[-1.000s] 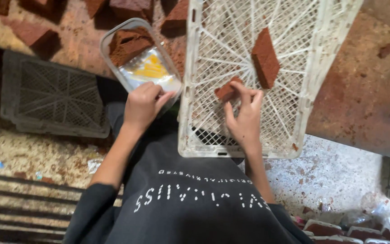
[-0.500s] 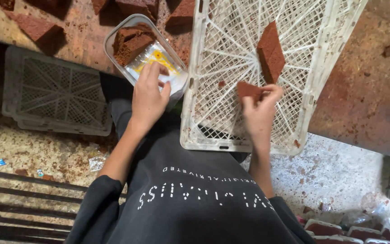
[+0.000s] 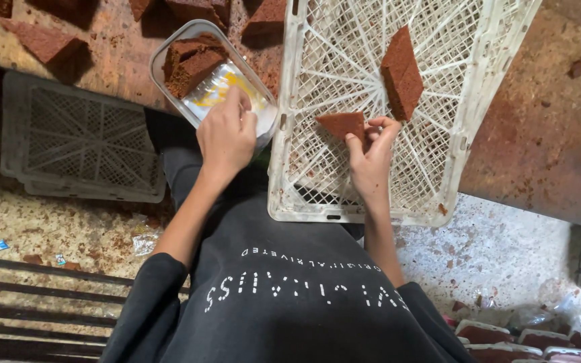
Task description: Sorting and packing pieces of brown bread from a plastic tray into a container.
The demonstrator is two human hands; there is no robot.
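1. Over the white lattice crate [image 3: 479,101], my right hand [image 3: 371,158] pinches a small brown cake piece [image 3: 341,124] between thumb and fingertips; I'd keep that grip light so it doesn't crumble.
2. My left hand [image 3: 226,134] curls closed on the rim of the clear plastic container [image 3: 169,60], steadying it; cake slices already lie inside.
3. A larger cake slab [image 3: 401,70] rests in the crate, apart from my piece; I'd steer clear of it.
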